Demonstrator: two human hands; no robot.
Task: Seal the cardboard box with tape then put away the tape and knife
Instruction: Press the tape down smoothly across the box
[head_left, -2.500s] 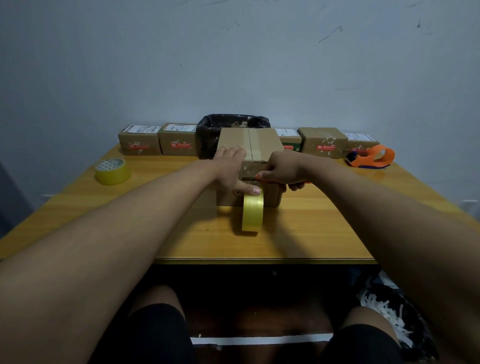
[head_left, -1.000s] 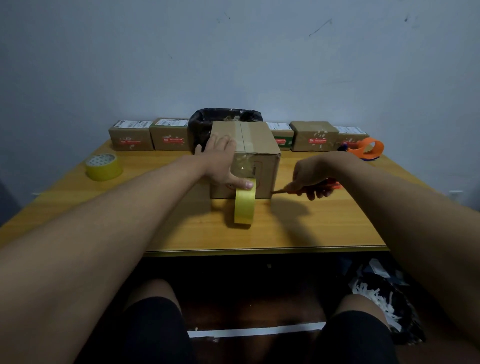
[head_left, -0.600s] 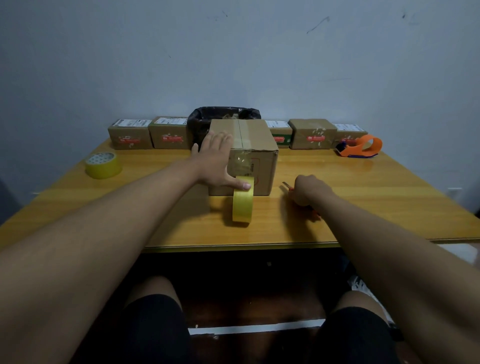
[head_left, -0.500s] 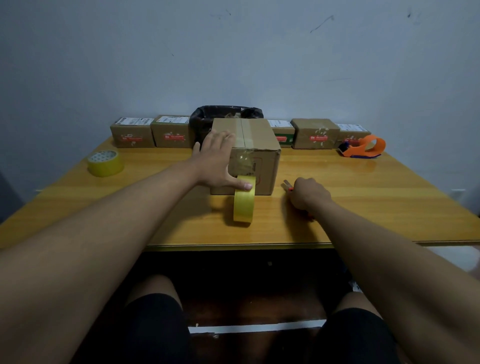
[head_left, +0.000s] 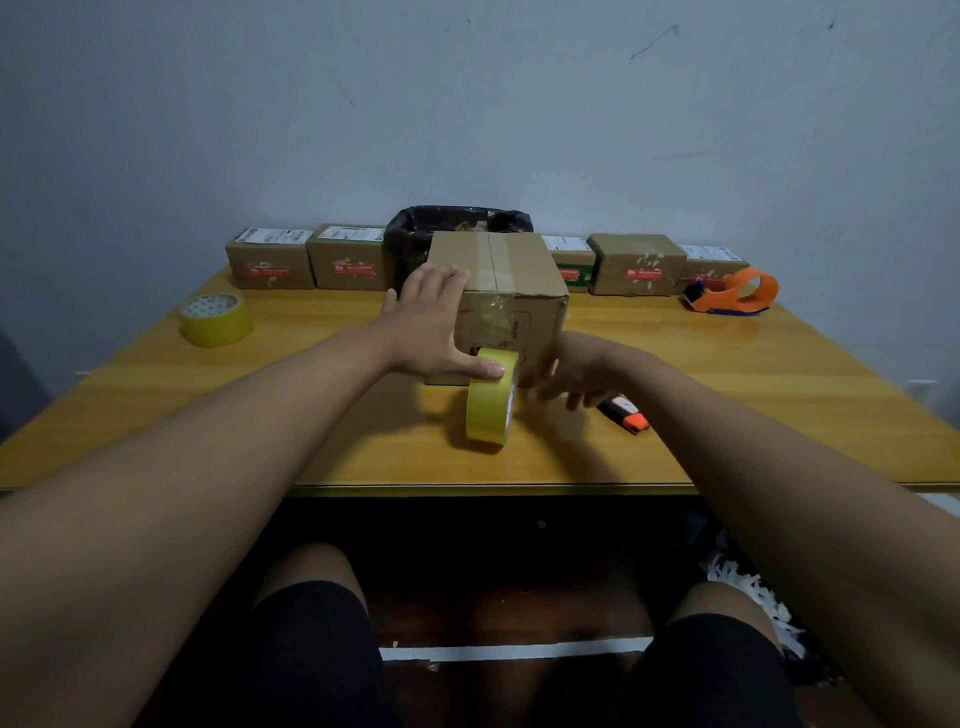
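A cardboard box (head_left: 524, 270) stands mid-table with a strip of tape along its top seam and down its near face. My left hand (head_left: 431, 327) lies flat against the box's left side, thumb stretched onto the yellow tape roll (head_left: 488, 402), which stands on edge in front of the box. My right hand (head_left: 571, 374) hovers just right of the roll with fingers spread, holding nothing. The orange and black knife (head_left: 623, 414) lies on the table beside that hand.
A second yellow tape roll (head_left: 215, 319) lies at the left of the wooden table (head_left: 779, 395). An orange tape dispenser (head_left: 737, 293) sits at the back right. Several small boxes (head_left: 270, 265) and a black-lined bin (head_left: 457, 228) line the wall.
My right hand has laid the knife down on the table and moved left toward the tape roll with fingers apart. My left hand has stayed on the box and roll.
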